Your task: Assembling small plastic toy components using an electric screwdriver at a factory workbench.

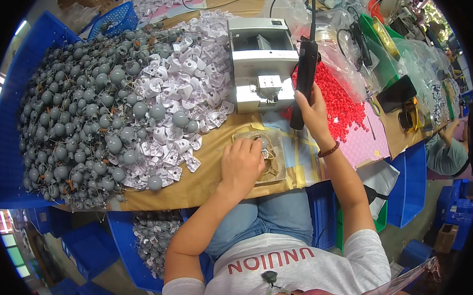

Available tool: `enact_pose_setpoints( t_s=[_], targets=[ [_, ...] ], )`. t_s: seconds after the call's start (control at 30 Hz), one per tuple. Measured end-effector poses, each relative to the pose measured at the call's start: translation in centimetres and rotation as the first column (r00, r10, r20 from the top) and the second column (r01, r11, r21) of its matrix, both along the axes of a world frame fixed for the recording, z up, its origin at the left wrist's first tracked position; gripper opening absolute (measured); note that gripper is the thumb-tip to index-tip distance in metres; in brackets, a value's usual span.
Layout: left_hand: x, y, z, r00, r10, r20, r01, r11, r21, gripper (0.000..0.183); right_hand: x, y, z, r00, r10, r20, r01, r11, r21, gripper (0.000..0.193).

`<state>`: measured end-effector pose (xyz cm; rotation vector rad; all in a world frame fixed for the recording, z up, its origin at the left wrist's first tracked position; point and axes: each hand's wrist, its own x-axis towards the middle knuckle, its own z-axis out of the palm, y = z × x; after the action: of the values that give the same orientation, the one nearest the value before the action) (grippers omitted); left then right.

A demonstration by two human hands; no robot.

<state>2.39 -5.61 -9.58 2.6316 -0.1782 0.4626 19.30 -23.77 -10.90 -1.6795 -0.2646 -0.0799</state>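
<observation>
Lengthwise, the black tool [308, 60] extends past the right grip [315, 112] both ways

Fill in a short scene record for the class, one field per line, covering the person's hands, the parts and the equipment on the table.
Left hand: the left hand is at the square fixture, fingertips over its upper part; exact grip hidden
Right hand: the right hand grasps a black handheld tool
Left of table: heap of grey round parts
Beside that heap, to its right: white plastic parts
Behind fixture: silver boxy machine
Right of machine: small red parts
</observation>
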Motion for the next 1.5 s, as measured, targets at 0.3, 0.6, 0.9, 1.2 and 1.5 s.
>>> enact_pose_setpoints(
  t_s=[0.3, 0.6, 0.9, 1.2, 1.5],
  targets=[
    [0.0, 0.0, -0.3, 0.999, 0.019, 0.040, -0.016, 0.997, -0.070, 0.034, -1.7, 2.6, 11.8, 0.872, 0.148, 0.467, -0.321, 0.893, 0.316, 0.077],
    [0.0, -0.2, -0.5, 0.999, 0.041, 0.017, -0.039, 0.995, -0.096, 0.036, 2.7, 8.0, 12.4, 0.878, 0.271, 0.395, -0.405, 0.861, 0.308, 0.026],
    [-0.1, 0.1, -0.3, 0.999, 0.028, 0.029, -0.025, 0.996, -0.090, 0.036, 0.8, 8.1, 10.3, 0.921, 0.385, 0.063, -0.390, 0.904, 0.175, 0.049],
    [-0.1, -0.1, 0.0, 0.999, 0.034, 0.008, -0.033, 0.996, -0.085, 0.037, -6.8, 6.0, 8.4, 0.901, 0.414, 0.128, -0.433, 0.856, 0.283, 0.037],
    [0.1, -0.1, -0.4, 0.997, 0.045, 0.058, -0.040, 0.995, -0.091, 0.027, -7.6, 5.3, 7.4, 0.879, 0.440, 0.184, -0.469, 0.869, 0.159, 0.030]
  ],
)
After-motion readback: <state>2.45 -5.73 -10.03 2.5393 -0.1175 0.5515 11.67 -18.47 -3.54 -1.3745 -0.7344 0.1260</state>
